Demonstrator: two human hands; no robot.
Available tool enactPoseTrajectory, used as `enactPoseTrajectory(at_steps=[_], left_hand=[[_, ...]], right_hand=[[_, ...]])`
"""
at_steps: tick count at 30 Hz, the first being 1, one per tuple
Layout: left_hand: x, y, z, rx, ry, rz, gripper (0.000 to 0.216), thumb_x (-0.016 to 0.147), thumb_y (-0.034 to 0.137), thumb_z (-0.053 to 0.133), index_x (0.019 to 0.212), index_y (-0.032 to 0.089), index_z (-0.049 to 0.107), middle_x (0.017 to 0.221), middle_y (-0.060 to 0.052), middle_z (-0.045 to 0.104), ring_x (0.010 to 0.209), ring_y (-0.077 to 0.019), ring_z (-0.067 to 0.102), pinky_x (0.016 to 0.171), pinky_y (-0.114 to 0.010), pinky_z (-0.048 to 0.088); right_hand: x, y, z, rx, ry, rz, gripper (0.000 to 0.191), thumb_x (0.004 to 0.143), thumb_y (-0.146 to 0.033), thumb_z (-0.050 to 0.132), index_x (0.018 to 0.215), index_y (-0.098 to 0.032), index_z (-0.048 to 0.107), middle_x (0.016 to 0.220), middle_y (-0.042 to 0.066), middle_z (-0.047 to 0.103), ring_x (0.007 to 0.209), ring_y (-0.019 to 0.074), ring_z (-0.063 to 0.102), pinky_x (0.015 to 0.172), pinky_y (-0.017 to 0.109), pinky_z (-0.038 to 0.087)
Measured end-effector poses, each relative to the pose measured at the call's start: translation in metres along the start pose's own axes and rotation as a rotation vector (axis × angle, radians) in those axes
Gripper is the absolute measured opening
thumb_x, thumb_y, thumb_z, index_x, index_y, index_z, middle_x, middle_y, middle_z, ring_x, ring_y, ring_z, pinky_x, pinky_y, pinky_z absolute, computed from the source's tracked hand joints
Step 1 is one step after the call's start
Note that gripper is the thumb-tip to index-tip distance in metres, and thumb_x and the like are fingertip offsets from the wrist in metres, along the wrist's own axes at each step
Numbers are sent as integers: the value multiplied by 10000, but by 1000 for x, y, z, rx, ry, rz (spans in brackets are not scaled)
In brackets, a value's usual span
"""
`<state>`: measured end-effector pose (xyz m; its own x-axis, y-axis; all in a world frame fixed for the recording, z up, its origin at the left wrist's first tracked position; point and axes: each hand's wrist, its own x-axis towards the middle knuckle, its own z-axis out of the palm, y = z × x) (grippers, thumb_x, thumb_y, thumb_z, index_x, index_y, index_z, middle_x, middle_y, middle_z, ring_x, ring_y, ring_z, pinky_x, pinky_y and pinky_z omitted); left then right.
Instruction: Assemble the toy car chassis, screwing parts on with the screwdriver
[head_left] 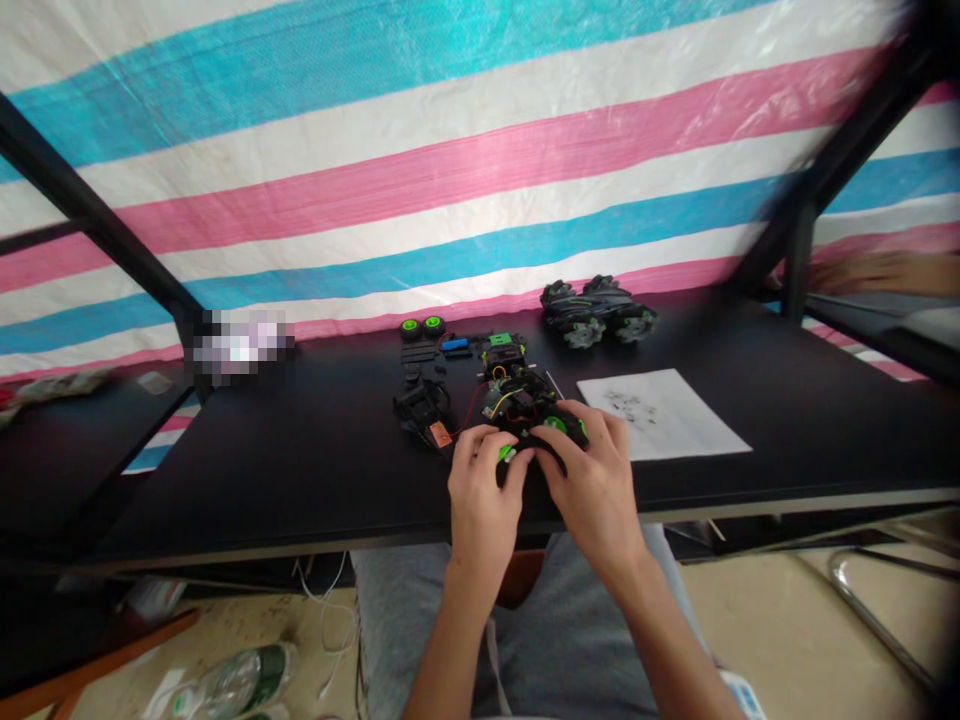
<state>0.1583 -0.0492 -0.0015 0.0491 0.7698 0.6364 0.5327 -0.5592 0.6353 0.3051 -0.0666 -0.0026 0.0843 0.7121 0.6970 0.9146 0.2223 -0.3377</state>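
Note:
A partly dismantled toy car chassis (517, 395), black with bare wires and green-hubbed wheels, lies near the table's front edge. My left hand (484, 480) closes around its near left corner, by a bright green wheel hub. On the near right corner, my right hand (592, 470) grips beside another green-hubbed wheel (557, 425). Both thumbs and fingertips meet close together at the front end, where the hands hide small details. A red wire runs from the chassis to a black plastic shell (422, 405) on the left, which has a copper-coloured piece (440, 433) at its corner.
Behind lie two loose wheels (422, 327), a blue battery-like cylinder (454, 344) and a green board (500, 341). A black four-wheeled vehicle (598, 310) stands at the back right. Small screw-like parts lie on white paper (697, 420). Black frame posts (799, 250) rise at the sides.

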Motion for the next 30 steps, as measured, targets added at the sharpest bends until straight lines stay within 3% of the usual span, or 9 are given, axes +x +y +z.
enactPoseTrajectory(at_steps=[5,10,17,22,30], left_hand=[[-1,-5,-4,-78,59,-65,132,965,231,898,1057,222,802,1147,-65,737,882,-166,765,764,-269,666],[0,-8,-5,-135,64,-94,139,966,184,869,1083,233,811,1119,-59,734,979,-189,776,845,-297,710],[-2,-10,-6,-179,38,-129,344,983,58,727,1244,263,818,1220,-67,702,1029,-181,789,892,-315,750],[-5,-15,-4,-165,46,-96,420,1010,44,680,1348,266,797,1337,-94,686,1121,-197,791,952,-344,749],[-5,-18,-5,-106,47,-98,378,1058,114,672,1387,266,780,1387,-114,712,1199,-233,788,954,-352,748]], right_hand=[[3,-4,-3,-47,10,4,210,1053,-185,662,1102,-225,862,1350,185,627,1174,353,537,984,568,610],[7,-6,-6,-85,-13,-8,215,1063,-215,658,1078,-234,871,1137,155,592,1004,300,526,852,470,585],[3,-3,-6,-127,-93,-62,267,1098,-201,595,1136,-264,851,930,90,630,922,258,584,689,343,515],[-2,-5,-4,-115,-112,-53,266,1106,-177,594,1163,-238,846,881,68,730,887,231,685,647,333,468],[-8,-16,4,-54,-72,102,305,1131,-288,556,1206,-250,849,930,62,837,614,165,694,526,310,384]])
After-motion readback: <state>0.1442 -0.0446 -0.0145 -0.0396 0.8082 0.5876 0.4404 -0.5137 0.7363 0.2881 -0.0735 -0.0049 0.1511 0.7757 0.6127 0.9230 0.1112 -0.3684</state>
